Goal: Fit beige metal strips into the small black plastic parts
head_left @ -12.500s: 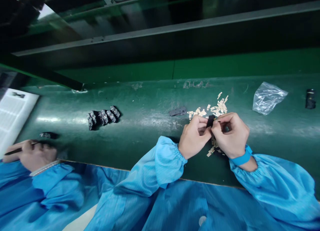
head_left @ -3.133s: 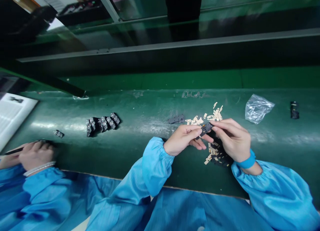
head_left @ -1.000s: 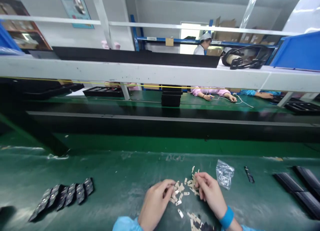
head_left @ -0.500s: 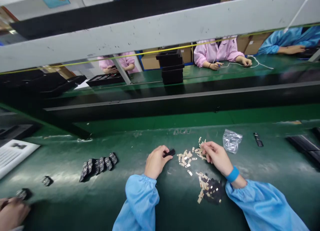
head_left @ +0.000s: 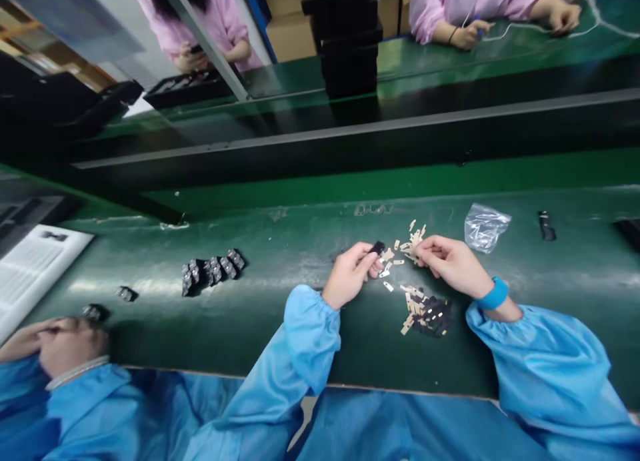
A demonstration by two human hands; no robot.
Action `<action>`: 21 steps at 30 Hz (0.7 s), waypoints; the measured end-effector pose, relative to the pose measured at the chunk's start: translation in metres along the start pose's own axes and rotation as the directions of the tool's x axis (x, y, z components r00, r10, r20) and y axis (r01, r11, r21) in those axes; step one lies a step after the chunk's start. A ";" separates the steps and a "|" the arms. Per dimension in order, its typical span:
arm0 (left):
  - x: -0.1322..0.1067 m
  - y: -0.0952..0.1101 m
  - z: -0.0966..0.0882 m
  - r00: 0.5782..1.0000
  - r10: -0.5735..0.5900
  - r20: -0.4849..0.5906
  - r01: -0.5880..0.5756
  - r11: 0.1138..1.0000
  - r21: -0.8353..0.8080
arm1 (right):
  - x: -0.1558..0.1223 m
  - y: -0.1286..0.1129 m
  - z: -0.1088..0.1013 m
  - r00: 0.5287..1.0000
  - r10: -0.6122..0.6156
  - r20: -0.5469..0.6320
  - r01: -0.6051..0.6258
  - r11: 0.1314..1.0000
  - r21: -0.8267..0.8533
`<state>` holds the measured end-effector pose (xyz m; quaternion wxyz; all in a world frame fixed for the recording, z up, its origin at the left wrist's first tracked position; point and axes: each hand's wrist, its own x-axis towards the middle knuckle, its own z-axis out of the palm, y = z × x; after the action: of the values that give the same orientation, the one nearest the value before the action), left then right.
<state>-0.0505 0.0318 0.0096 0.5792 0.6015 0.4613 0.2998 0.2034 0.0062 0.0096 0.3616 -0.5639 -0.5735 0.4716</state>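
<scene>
Left-hand fingers (head_left: pixel 361 258) pinch a small black part (head_left: pixel 377 248), long axis seemingly tilted up-right.

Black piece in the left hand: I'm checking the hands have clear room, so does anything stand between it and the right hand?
Nothing visible blocks the way between the black piece in the left hand and the right hand. Only loose cream tabs show in that gap, lying on the green bench below.

Bench (head_left: pixel 280 328): loose tabs (head_left: pixel 406 249) mid-bench, a mixed heap (head_left: pixel 427 316) just nearer the edge. Plastic bag (head_left: pixel 487 228) right of the tabs, a small part (head_left: pixel 547 226) beyond it. Row of parts (head_left: pixel 213 271) to the left; paper sheet (head_left: pixel 40 268) farther left.
</scene>
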 end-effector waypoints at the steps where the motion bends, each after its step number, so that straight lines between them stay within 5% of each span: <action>1: 0.000 -0.001 0.007 0.999 -0.018 0.044 0.020 0.998 -0.057 | -0.001 0.000 -0.002 0.997 -0.031 0.065 0.039 0.993 -0.113; 7: -0.001 -0.007 0.022 0.997 -0.072 0.042 0.075 0.996 -0.058 | -0.014 -0.006 -0.002 0.943 -0.099 0.319 0.255 0.831 -0.494; 16: -0.003 -0.006 0.026 0.999 0.008 0.038 -0.011 0.998 0.064 | -0.030 -0.024 0.012 0.942 0.136 0.308 0.134 0.687 -0.715; 21: -0.003 -0.007 0.025 0.999 0.025 0.039 -0.028 0.996 0.086 | -0.031 -0.024 0.011 0.959 0.095 0.267 0.149 0.632 -0.760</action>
<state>-0.0306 0.0175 -0.0003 0.5574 0.6376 0.4546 0.2758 0.1889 -0.0236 0.0326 0.0065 -0.5822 -0.7737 0.2496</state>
